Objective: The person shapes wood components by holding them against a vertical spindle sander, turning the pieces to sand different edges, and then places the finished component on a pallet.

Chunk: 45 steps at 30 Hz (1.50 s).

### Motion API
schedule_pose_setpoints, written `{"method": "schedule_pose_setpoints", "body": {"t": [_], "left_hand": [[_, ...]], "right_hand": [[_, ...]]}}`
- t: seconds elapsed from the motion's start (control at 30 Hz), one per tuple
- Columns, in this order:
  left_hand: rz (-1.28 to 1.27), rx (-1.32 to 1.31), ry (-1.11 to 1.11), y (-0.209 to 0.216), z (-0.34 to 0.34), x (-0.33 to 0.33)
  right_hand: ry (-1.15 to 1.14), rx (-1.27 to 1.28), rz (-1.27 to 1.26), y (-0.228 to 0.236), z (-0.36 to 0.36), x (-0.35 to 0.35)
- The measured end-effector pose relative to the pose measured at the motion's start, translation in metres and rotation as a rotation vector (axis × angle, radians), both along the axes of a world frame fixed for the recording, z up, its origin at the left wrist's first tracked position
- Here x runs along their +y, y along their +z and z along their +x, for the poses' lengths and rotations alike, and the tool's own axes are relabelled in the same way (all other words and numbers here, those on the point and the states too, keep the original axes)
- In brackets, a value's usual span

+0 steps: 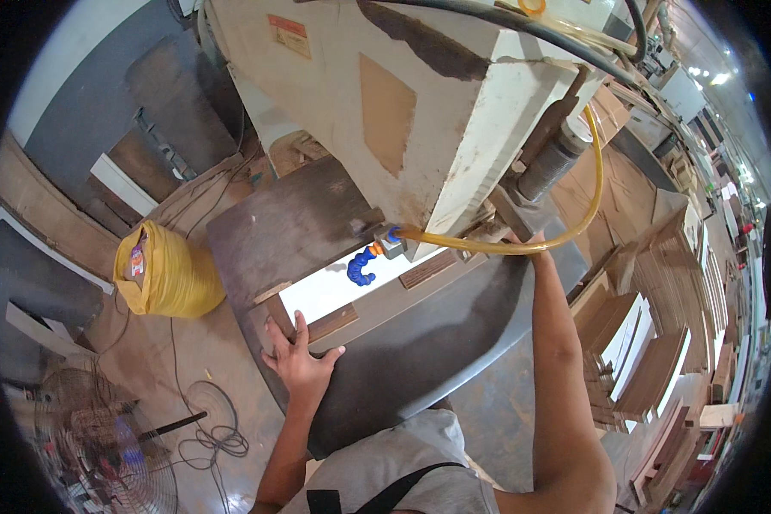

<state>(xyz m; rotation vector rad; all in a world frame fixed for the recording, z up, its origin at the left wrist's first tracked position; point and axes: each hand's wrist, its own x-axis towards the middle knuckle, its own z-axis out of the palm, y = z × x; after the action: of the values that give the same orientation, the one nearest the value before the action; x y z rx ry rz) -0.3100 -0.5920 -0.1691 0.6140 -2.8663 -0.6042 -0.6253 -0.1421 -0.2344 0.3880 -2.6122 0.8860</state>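
My left hand (304,360) lies with its fingers spread over the left end of a brown wooden jig (385,301). A white panel (314,295) sits in the jig, running under the machine head. My right arm reaches to the jig's far right end, where my right hand (537,238) is mostly covered by a yellow hose (497,248) and machine parts; its grip is hidden. Over the panel curls a blue segmented nozzle (360,270) with an orange joint. Both the jig and panel rest on a dark metal machine table (385,381).
A large cream machine body (437,111) rises beyond the table, a cylindrical motor (557,158) at its right. Left stand a yellow sack (176,270) and a fan (103,437), with loose cable (223,441) on the floor. Stacked panels (634,343) line the right.
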Motion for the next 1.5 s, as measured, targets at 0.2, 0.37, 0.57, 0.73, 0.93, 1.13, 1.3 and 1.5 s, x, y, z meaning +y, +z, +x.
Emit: {"method": "schedule_pose_setpoints", "body": {"t": [0.2, 0.37, 0.57, 0.73, 0.93, 1.13, 1.3, 1.5], "left_hand": [[-0.030, -0.004, 0.008, 0.006, -0.004, 0.007], [-0.052, 0.012, 0.007, 0.003, -0.006, 0.009], [-0.015, 0.034, -0.006, -0.002, -0.006, 0.011], [-0.047, 0.028, -0.010, 0.000, -0.008, 0.016], [-0.059, 0.034, -0.008, 0.004, -0.011, 0.021], [-0.022, 0.056, -0.016, 0.002, -0.012, 0.020], [0.002, -0.016, 0.015, 0.004, -0.015, 0.025], [-0.002, 0.009, 0.007, 0.004, -0.015, 0.027]], "right_hand": [[-0.043, -0.021, 0.090, 0.004, -0.001, 0.005], [-0.032, -0.048, 0.040, 0.013, 0.001, 0.000], [-0.020, 0.115, 0.099, 0.002, -0.007, 0.011], [-0.003, 0.231, 0.268, 0.002, -0.010, 0.015], [-0.050, 0.202, 0.276, 0.008, -0.013, 0.019], [-0.053, 0.058, 0.142, 0.023, -0.009, 0.002], [-0.078, 0.018, 0.115, 0.030, -0.006, 0.003], [-0.074, -0.094, 0.003, 0.043, -0.002, -0.005]]}}
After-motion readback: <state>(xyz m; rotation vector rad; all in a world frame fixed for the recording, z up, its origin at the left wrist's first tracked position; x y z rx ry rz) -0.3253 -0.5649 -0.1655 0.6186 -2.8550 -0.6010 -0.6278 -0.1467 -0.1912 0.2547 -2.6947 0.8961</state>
